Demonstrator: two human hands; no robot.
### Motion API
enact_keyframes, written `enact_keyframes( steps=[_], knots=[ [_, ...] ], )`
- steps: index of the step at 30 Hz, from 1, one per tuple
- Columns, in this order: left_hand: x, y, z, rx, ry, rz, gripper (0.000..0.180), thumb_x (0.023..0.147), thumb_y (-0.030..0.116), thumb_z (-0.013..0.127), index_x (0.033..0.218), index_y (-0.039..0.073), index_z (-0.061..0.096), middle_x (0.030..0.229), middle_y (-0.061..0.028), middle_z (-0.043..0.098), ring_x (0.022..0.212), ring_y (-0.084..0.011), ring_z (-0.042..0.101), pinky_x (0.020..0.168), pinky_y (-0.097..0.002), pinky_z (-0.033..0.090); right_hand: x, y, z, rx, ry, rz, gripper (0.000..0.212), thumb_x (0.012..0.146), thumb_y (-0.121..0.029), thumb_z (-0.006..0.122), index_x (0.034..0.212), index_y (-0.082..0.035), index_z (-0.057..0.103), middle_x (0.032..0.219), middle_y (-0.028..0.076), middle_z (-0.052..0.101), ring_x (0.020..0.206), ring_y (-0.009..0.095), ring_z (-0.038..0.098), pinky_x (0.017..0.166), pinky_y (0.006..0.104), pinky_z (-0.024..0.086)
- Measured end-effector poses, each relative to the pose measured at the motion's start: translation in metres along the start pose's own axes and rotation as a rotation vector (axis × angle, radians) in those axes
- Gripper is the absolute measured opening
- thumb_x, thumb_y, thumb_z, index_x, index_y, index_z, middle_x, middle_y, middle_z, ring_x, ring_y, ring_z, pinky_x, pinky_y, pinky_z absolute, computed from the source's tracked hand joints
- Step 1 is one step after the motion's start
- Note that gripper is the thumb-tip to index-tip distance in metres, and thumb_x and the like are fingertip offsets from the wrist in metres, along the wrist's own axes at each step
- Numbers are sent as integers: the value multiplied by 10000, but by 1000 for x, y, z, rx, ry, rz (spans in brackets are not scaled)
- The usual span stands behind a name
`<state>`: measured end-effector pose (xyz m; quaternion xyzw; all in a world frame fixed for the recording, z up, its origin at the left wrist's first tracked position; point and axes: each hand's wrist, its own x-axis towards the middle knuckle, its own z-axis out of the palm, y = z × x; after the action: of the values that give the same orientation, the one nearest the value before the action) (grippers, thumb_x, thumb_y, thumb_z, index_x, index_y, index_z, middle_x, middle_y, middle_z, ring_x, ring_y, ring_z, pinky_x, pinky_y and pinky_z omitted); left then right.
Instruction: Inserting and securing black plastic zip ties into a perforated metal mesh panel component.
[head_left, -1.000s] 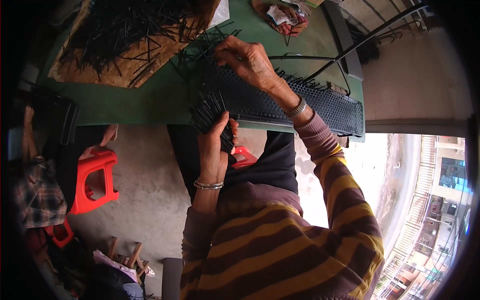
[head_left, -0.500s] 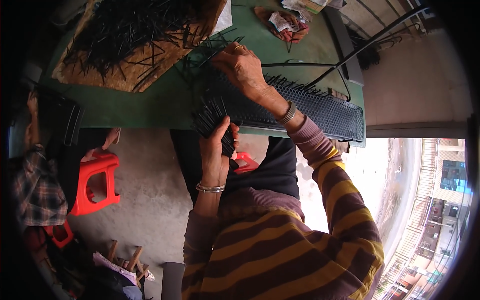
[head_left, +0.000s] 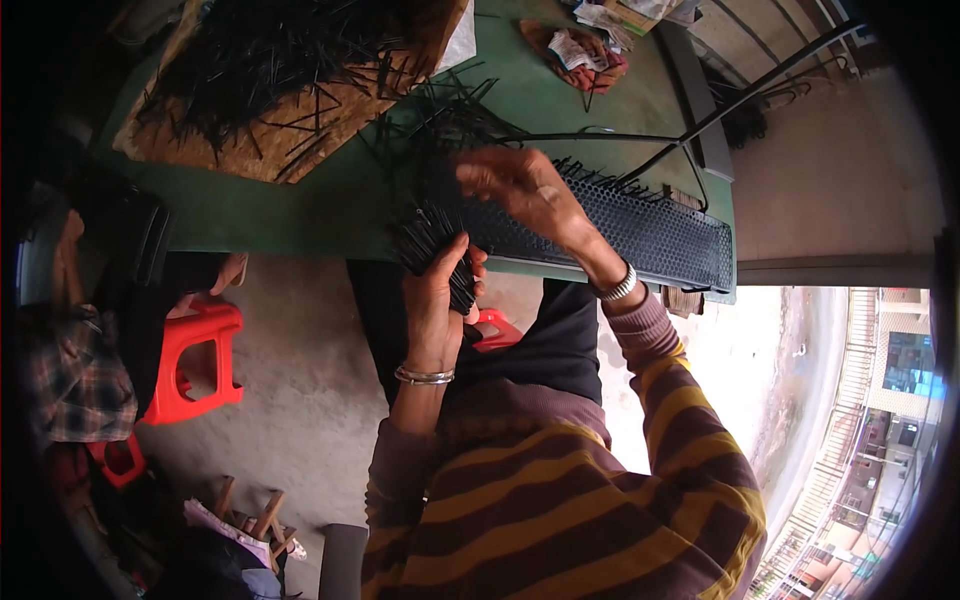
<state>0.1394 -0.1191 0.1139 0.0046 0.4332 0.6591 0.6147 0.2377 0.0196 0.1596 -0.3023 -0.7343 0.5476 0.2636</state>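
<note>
My left hand (head_left: 434, 290) is closed round a bundle of thin black sticks (head_left: 428, 232), at the near edge of the green table (head_left: 300, 225). The sticks fan upward and poke out below the fist too. My right hand (head_left: 535, 195) hangs over the left part of a long black honeycomb-holed rack (head_left: 650, 232), up and to the right of the bundle. Motion smears its fingers, so whether they grip anything is unclear. Along the far side of the rack several black sticks stand up. Loose black sticks (head_left: 462, 108) lie on the table beyond my right hand.
A brown board (head_left: 190, 150) at far left bears a large heap of black sticks (head_left: 270, 70). A dark metal bar (head_left: 755, 88) slants across the right. Beyond lies a reddish cloth bundle (head_left: 585, 68). A red stool (head_left: 195, 360) and another person's sleeve (head_left: 85, 370) are at left.
My right hand has come back from the loose sticks, moving nearer and to the right, over the rack. My left hand keeps its bundle, nearly in the same place.
</note>
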Motion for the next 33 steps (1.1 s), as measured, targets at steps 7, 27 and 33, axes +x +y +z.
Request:
enact_keyframes(
  steps=[7,27,33],
  knots=[
    [0,-6,8,11,-6,14,258,863,247,742,1036,65,682,832,-80,716,633,-116,637,418,-219,412,-12,-2,-13,23,-145,215,157,925,-118,639,1029,0,630,822,38,648,738,108,604,687,264,504],
    [-4,-2,7,53,-3,4,288,875,270,747,1053,61,662,938,-79,716,784,-165,692,560,-266,503,-12,-4,-32,161,-178,108,163,946,-105,622,1004,47,630,838,70,677,761,135,662,700,264,544],
    [-5,-6,7,-79,-24,-24,232,912,260,707,1037,73,649,993,-88,696,909,-222,695,722,-356,573,9,-9,-29,-170,260,-96,108,959,-58,573,966,48,592,838,99,694,783,147,682,707,281,552]
  ],
)
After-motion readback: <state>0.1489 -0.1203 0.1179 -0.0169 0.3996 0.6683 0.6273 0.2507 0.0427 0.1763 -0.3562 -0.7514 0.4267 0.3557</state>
